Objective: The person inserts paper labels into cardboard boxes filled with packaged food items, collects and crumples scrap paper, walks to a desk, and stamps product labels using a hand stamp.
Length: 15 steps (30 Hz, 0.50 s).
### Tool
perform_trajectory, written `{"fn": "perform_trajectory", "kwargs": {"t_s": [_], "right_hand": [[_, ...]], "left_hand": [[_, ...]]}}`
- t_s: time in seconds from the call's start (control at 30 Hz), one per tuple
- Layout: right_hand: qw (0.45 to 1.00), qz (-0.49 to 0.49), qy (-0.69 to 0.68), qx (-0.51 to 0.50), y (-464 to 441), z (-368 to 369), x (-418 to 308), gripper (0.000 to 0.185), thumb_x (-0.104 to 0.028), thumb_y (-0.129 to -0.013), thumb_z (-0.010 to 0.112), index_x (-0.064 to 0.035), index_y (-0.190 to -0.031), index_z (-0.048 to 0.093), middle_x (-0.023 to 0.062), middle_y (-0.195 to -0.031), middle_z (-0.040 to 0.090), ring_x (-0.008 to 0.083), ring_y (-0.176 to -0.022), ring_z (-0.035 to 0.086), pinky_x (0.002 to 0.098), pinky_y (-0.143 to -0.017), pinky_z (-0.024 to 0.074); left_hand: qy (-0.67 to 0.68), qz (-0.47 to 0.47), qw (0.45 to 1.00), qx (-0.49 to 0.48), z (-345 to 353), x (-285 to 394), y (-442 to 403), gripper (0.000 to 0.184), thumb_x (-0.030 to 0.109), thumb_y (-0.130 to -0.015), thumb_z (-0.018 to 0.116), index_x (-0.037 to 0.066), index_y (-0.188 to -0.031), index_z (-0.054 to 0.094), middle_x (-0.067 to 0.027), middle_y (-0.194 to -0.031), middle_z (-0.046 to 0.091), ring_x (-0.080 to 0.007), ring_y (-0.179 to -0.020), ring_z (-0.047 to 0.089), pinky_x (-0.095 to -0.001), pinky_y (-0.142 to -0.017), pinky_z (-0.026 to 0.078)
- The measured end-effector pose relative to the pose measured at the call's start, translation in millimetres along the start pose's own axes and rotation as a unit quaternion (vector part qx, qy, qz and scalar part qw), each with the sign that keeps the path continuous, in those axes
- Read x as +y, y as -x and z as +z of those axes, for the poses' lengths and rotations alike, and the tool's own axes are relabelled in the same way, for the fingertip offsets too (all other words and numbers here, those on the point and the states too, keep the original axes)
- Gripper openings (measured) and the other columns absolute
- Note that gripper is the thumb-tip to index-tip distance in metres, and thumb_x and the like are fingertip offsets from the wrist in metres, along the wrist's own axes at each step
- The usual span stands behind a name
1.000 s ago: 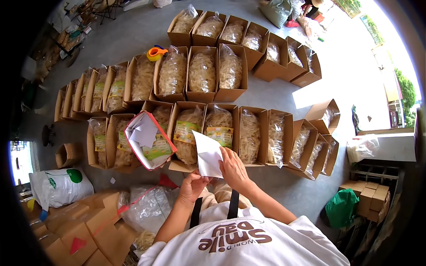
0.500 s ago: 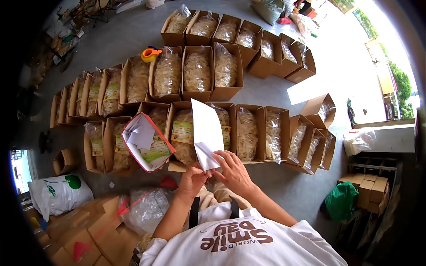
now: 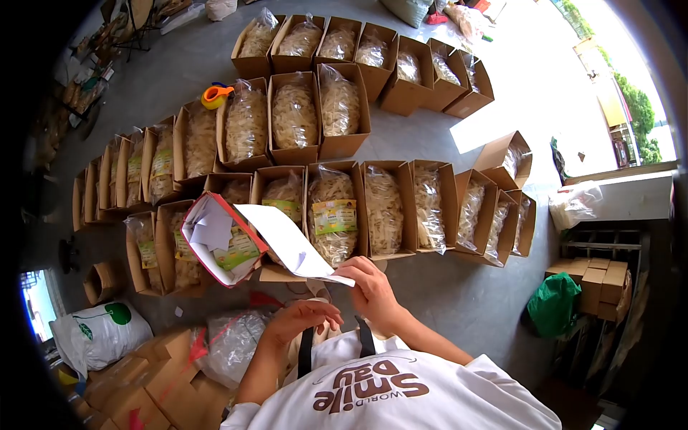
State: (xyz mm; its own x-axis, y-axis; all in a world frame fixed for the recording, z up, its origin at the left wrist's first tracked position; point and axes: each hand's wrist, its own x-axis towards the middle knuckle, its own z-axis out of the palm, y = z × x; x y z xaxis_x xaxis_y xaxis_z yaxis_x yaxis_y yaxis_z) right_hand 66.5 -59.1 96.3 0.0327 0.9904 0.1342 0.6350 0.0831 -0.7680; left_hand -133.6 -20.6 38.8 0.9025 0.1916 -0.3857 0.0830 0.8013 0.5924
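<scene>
My right hand (image 3: 369, 288) pinches the near corner of a long white paper (image 3: 285, 242), which stretches away to the upper left. Below the paper, my left hand (image 3: 304, 319) is off it, with its fingers loosely stretched and nothing in them. The paper's far end lies over the edge of a red-rimmed box (image 3: 192, 247). White papers (image 3: 211, 231) and green-yellow labels (image 3: 236, 249) show inside that box. Just beyond the paper, a clear bag with a label (image 3: 335, 216) sits in an open carton.
Rows of open cartons with filled clear bags (image 3: 294, 111) span the floor. An orange tape dispenser (image 3: 215, 96) rests on one. Flattened cardboard (image 3: 154, 380), a plastic bag (image 3: 233, 344) and a white sack (image 3: 100, 331) lie lower left; a green bag (image 3: 553, 304) lies right.
The paper has swung down to the left over the red-rimmed box. My left hand has let go of it and drawn back. The view has shifted, moving the cartons left.
</scene>
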Motion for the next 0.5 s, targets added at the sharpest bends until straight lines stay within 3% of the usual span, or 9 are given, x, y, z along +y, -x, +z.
{"fn": "perform_trajectory", "kwargs": {"t_s": [0.03,0.07,0.1,0.13,0.17,0.23,0.33,0.47,0.5], "right_hand": [[0.992,0.041,-0.118,-0.020,-0.8,-6.8,2.9,0.021,0.005,-0.072,0.056,0.0006,-0.093,0.057,0.0108,-0.086,0.055,0.0251,-0.076,0.053,0.0308,-0.069,0.0442],[0.968,0.079,-0.234,-0.039,-0.9,-11.8,7.5,0.017,0.005,-0.077,0.054,0.0017,-0.093,0.056,0.0107,-0.085,0.056,0.0230,-0.071,0.052,0.0289,-0.067,0.0439],[0.953,0.094,-0.285,-0.053,-0.1,-13.6,13.0,0.011,0.000,-0.084,0.052,0.0035,-0.094,0.056,0.0114,-0.082,0.056,0.0159,-0.069,0.050,0.0248,-0.066,0.0427],[0.952,0.095,-0.288,-0.051,2.1,-16.4,23.6,0.011,0.000,-0.084,0.052,0.0035,-0.094,0.056,0.0114,-0.082,0.056,0.0159,-0.069,0.050,0.0248,-0.066,0.0427],[0.929,0.135,-0.317,-0.132,5.1,-18.9,37.6,0.012,-0.003,-0.086,0.052,0.0033,-0.095,0.056,0.0095,-0.082,0.058,0.0128,-0.072,0.050,0.0243,-0.067,0.0429],[0.832,0.207,-0.457,-0.236,13.4,-22.9,57.8,0.018,-0.012,-0.090,0.052,0.0030,-0.097,0.058,0.0030,-0.088,0.062,0.0061,-0.077,0.050,0.0230,-0.072,0.0430],[0.806,0.221,-0.507,-0.213,28.1,-39.6,76.6,0.021,-0.016,-0.091,0.051,0.0029,-0.097,0.057,-0.0024,-0.080,0.058,0.0069,-0.068,0.045,0.0232,-0.063,0.0417],[0.786,0.306,-0.507,-0.178,45.5,-81.6,104.8,0.019,-0.015,-0.090,0.053,0.0034,-0.091,0.056,0.0021,-0.077,0.058,0.0074,-0.066,0.046,0.0243,-0.062,0.0422],[0.849,0.288,-0.410,-0.166,49.0,-87.6,114.9,0.018,-0.014,-0.088,0.054,0.0040,-0.087,0.055,0.0049,-0.073,0.056,0.0086,-0.064,0.046,0.0255,-0.060,0.0416]], "left_hand": [[-0.004,-0.073,0.997,0.036,-9.2,-13.9,-5.1,0.019,0.011,-0.086,0.054,0.004,-0.104,0.058,-0.0077,-0.098,0.062,-0.0133,-0.085,0.058,-0.0235,-0.068,0.043],[-0.006,-0.073,0.997,0.039,-14.0,-29.6,-11.9,0.019,0.011,-0.086,0.054,0.004,-0.104,0.058,-0.0077,-0.098,0.062,-0.0133,-0.085,0.058,-0.0235,-0.068,0.043],[0.046,-0.018,0.993,0.103,-10.8,-36.9,-19.8,0.023,0.012,-0.086,0.054,0.004,-0.108,0.055,-0.0067,-0.101,0.061,-0.0125,-0.088,0.057,-0.0236,-0.070,0.043],[0.096,0.036,0.981,0.165,-8.7,-43.1,-28.5,0.028,0.013,-0.086,0.055,0.005,-0.113,0.052,-0.0058,-0.104,0.059,-0.0118,-0.092,0.056,-0.0238,-0.073,0.043],[0.154,0.076,0.975,0.144,-9.2,-47.8,-39.1,0.034,0.015,-0.086,0.056,0.003,-0.117,0.047,-0.0048,-0.107,0.057,-0.0122,-0.097,0.054,-0.0260,-0.080,0.044],[0.203,0.085,0.960,0.171,1.3,-49.2,-68.8,0.033,0.018,-0.087,0.055,0.003,-0.116,0.048,-0.0058,-0.108,0.057,-0.0140,-0.098,0.055,-0.0285,-0.083,0.044],[0.260,0.075,0.947,0.174,7.6,-60.2,-104.9,0.035,0.023,-0.088,0.053,0.002,-0.115,0.049,-0.0077,-0.111,0.057,-0.0175,-0.102,0.055,-0.0318,-0.089,0.044],[0.291,0.061,0.952,0.079,45.3,-66.8,-132.4,0.034,0.024,-0.088,0.052,0.005,-0.116,0.049,-0.0092,-0.114,0.056,-0.0181,-0.102,0.055,-0.0309,-0.081,0.048],[0.297,0.058,0.950,0.077,55.9,-66.9,-139.8,0.033,0.023,-0.088,0.052,0.005,-0.114,0.050,-0.0089,-0.112,0.056,-0.0177,-0.099,0.056,-0.0305,-0.080,0.048]]}}
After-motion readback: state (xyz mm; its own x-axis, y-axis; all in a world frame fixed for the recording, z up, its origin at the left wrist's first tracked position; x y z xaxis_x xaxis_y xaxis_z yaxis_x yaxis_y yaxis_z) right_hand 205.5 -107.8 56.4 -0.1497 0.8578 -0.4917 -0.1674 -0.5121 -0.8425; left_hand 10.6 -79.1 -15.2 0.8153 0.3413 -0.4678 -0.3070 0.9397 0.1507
